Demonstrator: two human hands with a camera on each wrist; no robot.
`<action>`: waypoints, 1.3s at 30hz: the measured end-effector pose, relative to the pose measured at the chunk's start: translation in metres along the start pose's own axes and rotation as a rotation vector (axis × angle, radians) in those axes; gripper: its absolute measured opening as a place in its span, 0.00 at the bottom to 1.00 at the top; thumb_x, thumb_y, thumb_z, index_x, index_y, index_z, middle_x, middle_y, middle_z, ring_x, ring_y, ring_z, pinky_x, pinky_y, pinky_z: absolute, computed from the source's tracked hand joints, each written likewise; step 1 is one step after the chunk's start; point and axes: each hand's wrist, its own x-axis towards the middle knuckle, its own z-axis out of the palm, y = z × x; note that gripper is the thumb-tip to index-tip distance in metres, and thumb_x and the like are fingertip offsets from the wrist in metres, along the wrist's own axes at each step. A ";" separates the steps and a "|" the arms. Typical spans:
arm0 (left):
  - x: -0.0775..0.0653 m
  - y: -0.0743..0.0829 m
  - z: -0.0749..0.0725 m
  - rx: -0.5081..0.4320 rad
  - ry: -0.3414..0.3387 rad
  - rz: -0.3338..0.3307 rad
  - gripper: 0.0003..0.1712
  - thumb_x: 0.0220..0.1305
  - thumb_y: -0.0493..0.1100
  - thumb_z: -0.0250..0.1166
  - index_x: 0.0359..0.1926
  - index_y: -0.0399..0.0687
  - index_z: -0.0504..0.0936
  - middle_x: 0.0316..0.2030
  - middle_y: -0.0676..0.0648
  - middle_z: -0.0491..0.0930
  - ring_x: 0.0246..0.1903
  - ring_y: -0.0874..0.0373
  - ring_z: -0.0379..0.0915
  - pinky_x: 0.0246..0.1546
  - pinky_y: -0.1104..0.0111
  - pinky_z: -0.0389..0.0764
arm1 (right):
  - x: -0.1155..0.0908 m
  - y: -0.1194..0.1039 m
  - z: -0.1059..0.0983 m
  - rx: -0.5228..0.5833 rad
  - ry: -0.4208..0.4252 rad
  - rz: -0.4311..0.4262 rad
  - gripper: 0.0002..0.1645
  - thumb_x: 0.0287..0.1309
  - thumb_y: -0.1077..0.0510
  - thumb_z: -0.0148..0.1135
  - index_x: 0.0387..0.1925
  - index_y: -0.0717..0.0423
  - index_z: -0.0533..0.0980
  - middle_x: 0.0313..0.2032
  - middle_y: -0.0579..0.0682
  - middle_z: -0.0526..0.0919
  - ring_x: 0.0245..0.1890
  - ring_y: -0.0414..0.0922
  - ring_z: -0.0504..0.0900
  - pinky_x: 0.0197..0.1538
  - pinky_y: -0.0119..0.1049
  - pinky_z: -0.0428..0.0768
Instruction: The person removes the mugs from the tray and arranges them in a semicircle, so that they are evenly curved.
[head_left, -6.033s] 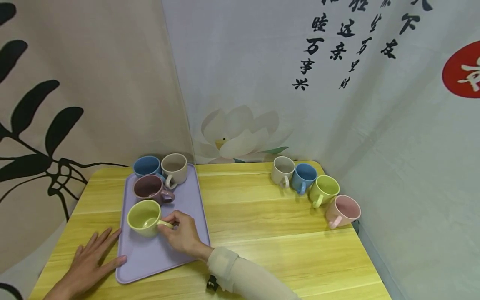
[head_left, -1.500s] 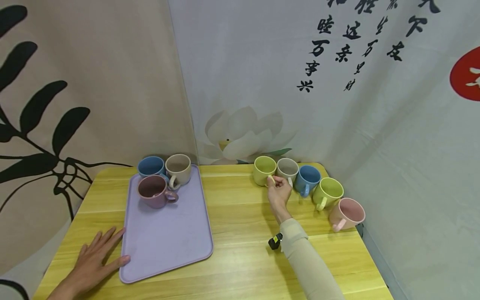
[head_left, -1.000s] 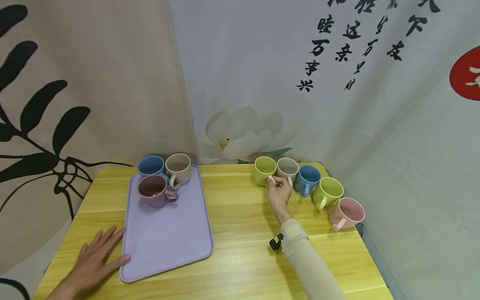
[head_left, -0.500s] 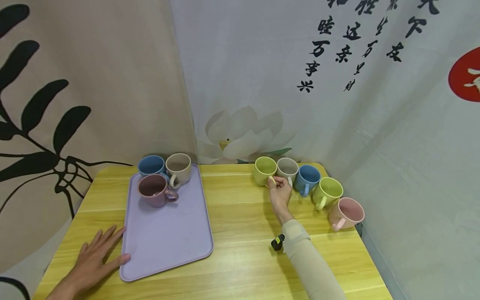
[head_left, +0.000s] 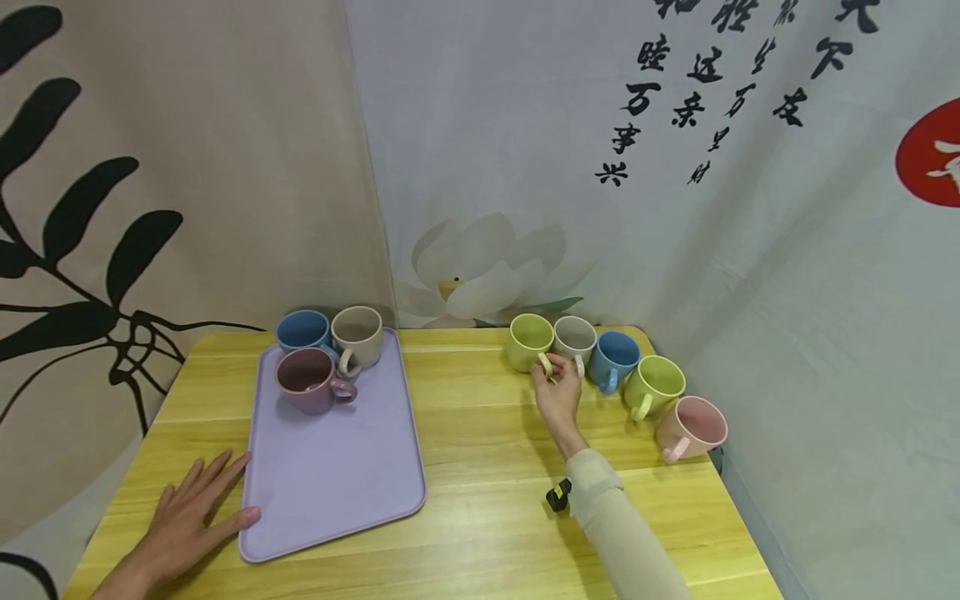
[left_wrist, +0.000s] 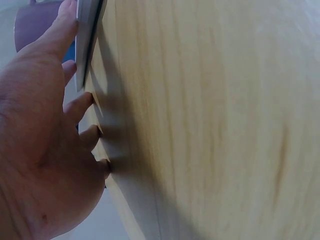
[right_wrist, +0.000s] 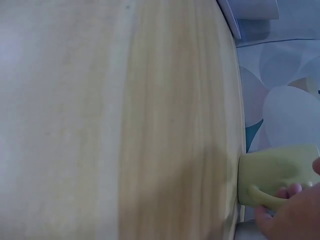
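A yellow-green mug stands upright at the table's back edge, at the left end of a row of mugs. My right hand is at its handle; in the right wrist view fingertips show on one side of the handle and the thumb on the other. My left hand lies spread at the left side of the lilac tray, thumb and fingertips at its rim. On the tray's far end stand a blue mug, a beige mug and a mauve mug.
Rightward from the yellow-green mug stand a pale grey mug, a blue mug, another yellow-green mug and a pink mug near the table's right edge. A printed curtain hangs right behind the wooden table.
Six seconds ago the right hand held the yellow-green mug over the tray; the mug now stands beside the grey one. Lately the right fingers have shifted slightly at its handle. Left hand unmoved.
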 end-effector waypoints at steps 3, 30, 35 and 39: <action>0.000 0.001 0.000 -0.001 0.004 0.004 0.57 0.79 0.69 0.67 0.92 0.50 0.51 0.85 0.15 0.48 0.80 0.03 0.31 0.69 0.06 0.30 | -0.003 0.000 -0.003 0.014 -0.036 -0.002 0.22 0.72 0.63 0.72 0.64 0.62 0.81 0.56 0.64 0.88 0.56 0.55 0.87 0.52 0.23 0.81; 0.001 -0.001 -0.001 0.017 -0.005 -0.009 0.57 0.79 0.70 0.66 0.92 0.49 0.51 0.85 0.15 0.48 0.81 0.04 0.31 0.67 0.06 0.33 | -0.047 -0.031 -0.014 -0.146 -0.111 -0.427 0.45 0.69 0.56 0.75 0.83 0.60 0.69 0.81 0.64 0.74 0.83 0.65 0.71 0.84 0.69 0.68; 0.002 -0.001 0.000 0.017 -0.013 -0.021 0.58 0.79 0.71 0.66 0.92 0.49 0.51 0.85 0.15 0.47 0.81 0.04 0.30 0.68 0.06 0.32 | -0.058 -0.044 -0.005 -0.106 -0.190 -0.443 0.46 0.71 0.55 0.74 0.85 0.56 0.67 0.84 0.58 0.71 0.86 0.62 0.68 0.86 0.68 0.67; 0.003 -0.001 0.000 0.015 -0.020 -0.030 0.59 0.79 0.72 0.66 0.92 0.48 0.51 0.85 0.15 0.47 0.81 0.04 0.30 0.68 0.06 0.31 | -0.068 -0.047 0.003 -0.099 -0.279 -0.402 0.47 0.73 0.51 0.72 0.87 0.51 0.65 0.86 0.56 0.68 0.88 0.60 0.66 0.88 0.68 0.65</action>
